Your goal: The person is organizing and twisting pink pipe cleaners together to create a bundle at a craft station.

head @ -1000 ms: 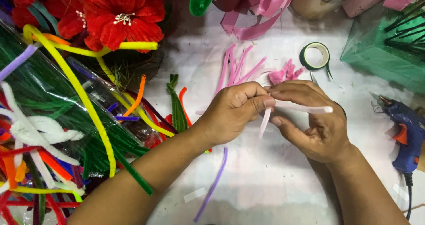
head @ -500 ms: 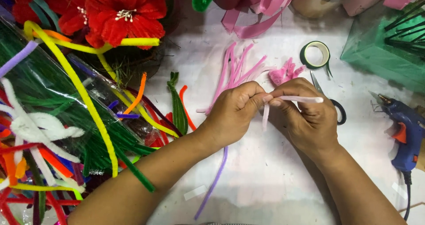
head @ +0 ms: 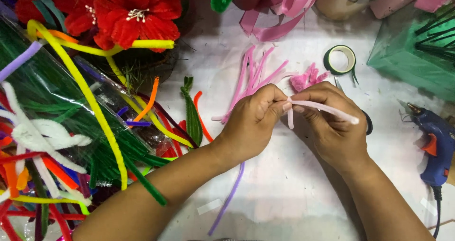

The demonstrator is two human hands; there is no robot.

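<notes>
- Pink stem [head: 327, 109]: a pale fuzzy pipe cleaner held above the bench [head: 284, 193] between both hands, one end bent down at the pinch, the other jutting right.
- Left hand [head: 253, 125] is closed, fingertips pinching the stem at the bend.
- Right hand [head: 332, 127] is curled shut around the stem from below.
- Just behind lie loose pink stems [head: 251, 79], a small pink curled piece [head: 305, 78] and a tape roll [head: 340, 60].
- A blue glue gun [head: 436, 146] lies at the right; a purple stem [head: 230, 198] runs under the left wrist.
- Risk, as I judge it: the short bent end could slip from the pinch, or an elbow could drag the purple stem.
</notes>
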